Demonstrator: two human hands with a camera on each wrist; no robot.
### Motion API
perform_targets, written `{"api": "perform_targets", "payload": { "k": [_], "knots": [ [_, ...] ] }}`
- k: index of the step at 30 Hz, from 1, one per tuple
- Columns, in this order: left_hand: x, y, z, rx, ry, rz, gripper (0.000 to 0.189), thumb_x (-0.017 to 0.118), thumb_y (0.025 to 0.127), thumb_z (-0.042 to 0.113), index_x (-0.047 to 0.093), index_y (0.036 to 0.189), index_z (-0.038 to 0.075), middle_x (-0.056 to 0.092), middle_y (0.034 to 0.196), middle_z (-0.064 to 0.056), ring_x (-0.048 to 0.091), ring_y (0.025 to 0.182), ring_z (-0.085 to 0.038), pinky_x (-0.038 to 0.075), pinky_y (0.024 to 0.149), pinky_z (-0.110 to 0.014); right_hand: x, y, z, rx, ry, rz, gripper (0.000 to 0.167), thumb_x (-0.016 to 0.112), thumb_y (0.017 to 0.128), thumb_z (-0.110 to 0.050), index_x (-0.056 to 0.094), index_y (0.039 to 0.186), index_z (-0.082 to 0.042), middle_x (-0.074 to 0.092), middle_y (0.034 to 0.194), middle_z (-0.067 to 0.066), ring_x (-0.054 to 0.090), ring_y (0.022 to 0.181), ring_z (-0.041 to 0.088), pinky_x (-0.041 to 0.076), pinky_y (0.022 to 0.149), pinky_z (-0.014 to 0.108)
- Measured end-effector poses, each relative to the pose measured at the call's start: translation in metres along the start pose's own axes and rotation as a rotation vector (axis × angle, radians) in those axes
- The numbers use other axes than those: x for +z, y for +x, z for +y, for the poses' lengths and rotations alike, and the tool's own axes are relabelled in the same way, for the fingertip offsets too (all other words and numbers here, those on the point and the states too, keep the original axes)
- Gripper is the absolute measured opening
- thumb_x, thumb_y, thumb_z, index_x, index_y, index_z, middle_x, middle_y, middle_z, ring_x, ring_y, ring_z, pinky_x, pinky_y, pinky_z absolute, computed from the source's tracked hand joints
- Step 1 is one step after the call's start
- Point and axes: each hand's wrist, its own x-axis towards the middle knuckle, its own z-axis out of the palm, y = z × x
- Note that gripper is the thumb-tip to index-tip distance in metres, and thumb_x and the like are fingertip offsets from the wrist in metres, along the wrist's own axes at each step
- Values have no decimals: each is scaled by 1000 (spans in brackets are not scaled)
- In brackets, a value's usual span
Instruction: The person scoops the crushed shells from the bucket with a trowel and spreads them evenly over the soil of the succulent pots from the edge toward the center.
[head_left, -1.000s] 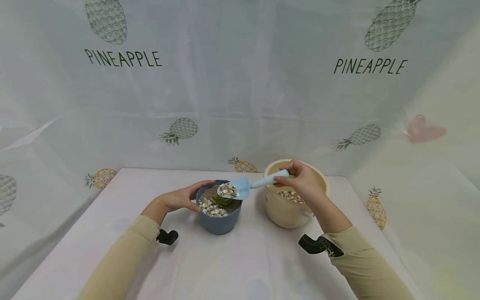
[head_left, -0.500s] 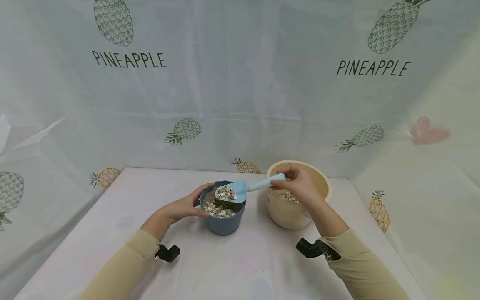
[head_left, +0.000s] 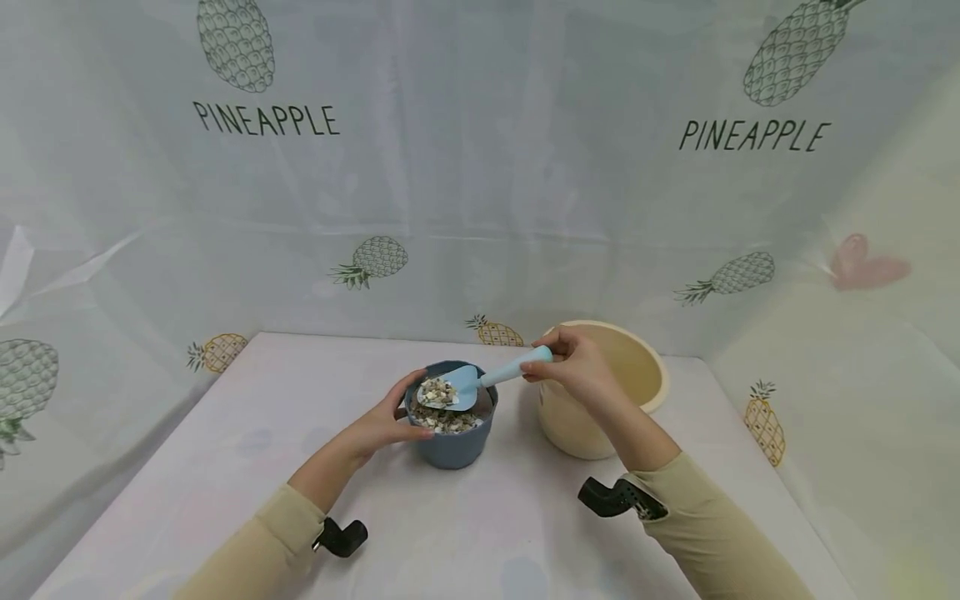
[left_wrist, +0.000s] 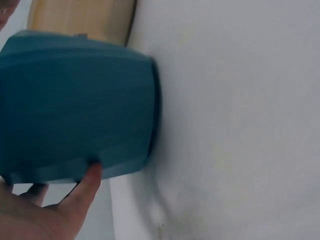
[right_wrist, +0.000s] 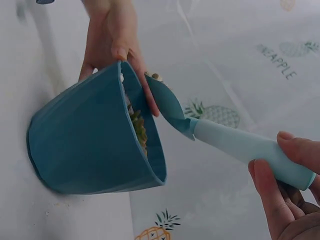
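Observation:
A blue plant pot (head_left: 453,452) stands on the table with pale pebbles (head_left: 450,421) and a green succulent (right_wrist: 138,126) inside. My left hand (head_left: 386,423) grips its left side, thumb at the front and fingers around the rim. Held by its handle between the thumb and fingers of my right hand (head_left: 576,367), a light blue trowel (head_left: 498,375) reaches left over the pot. Its blade carries a small heap of pebbles (head_left: 437,392), level with the left part of the rim. In the head view the blade hides the succulent.
Just right of the blue pot is a larger cream bucket (head_left: 573,427), partly behind my right hand and forearm. A pale cloth (head_left: 465,533) covers the table, and a pineapple-print curtain (head_left: 465,167) hangs right behind it.
My right hand has moved the loaded trowel left, from over the pot's right and middle to its left part, now covering the succulent. My left hand keeps its hold; the head view shifted slightly.

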Motion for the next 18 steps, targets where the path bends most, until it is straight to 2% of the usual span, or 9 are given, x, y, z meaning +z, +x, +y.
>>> {"api": "perform_targets", "payload": {
  "k": [3,6,11,18],
  "knots": [
    [0,0,-2,7,-13,14,103,85,77,13,21,156,34,3,162,-11,14,142,-46,27,104,-65,6,3,-3,-8,-7,-14,31,74,82,6,56,107,10,65,91,13,71,77,18,57,77,40],
    [-5,2,-5,24,-23,-9,100,83,78,11,24,155,33,6,161,-11,18,141,-47,29,104,-64,11,5,-5,-7,-22,-19,31,75,81,6,56,106,10,64,91,13,70,77,18,57,75,36],
    [-16,10,-7,61,-13,-103,97,81,80,11,24,156,30,5,161,-11,15,142,-48,26,104,-65,15,7,-6,4,-47,-22,29,75,81,6,57,105,9,64,95,14,70,77,19,57,74,36],
    [-35,28,-10,129,58,-252,98,81,79,11,22,156,28,11,160,-10,13,143,-44,22,107,-64,19,10,-4,-1,-49,-11,28,74,81,8,58,105,7,65,94,14,70,75,19,57,74,37]
  ]
}}
